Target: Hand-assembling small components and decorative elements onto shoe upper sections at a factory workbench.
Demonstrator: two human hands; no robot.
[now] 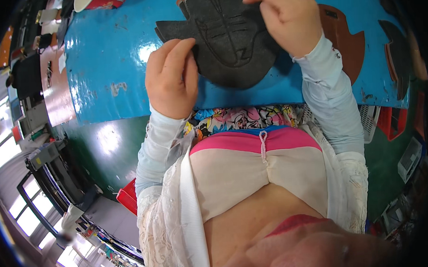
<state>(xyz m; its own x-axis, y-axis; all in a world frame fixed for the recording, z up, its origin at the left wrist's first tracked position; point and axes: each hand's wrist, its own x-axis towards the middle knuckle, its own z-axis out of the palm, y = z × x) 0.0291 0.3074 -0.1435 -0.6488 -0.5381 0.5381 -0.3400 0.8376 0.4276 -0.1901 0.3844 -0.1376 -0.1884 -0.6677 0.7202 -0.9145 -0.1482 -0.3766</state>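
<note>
A black leather-like cut piece (234, 51) with a rounded near end, pointed side tabs and embossed lines is in front of me, over the blue table. An orange-brown edge shows at its far left corner. My left hand (171, 80) is closed, thumb and fingers pinching the piece's left edge. At the far right edge, my right hand (288, 20) has its fingers bent and closed on the same piece; its fingertips are partly cut off by the picture's top. Just right of that hand lies a brown cut piece (348, 46), partly hidden by my right forearm.
The blue tabletop (110, 57) has shiny, worn patches. More dark and brown cut pieces (396, 54) lie at its right end. A red and white tub (98, 1) stands at the far left. Red (392, 122) and white (370, 122) plastic baskets sit below the table on the right.
</note>
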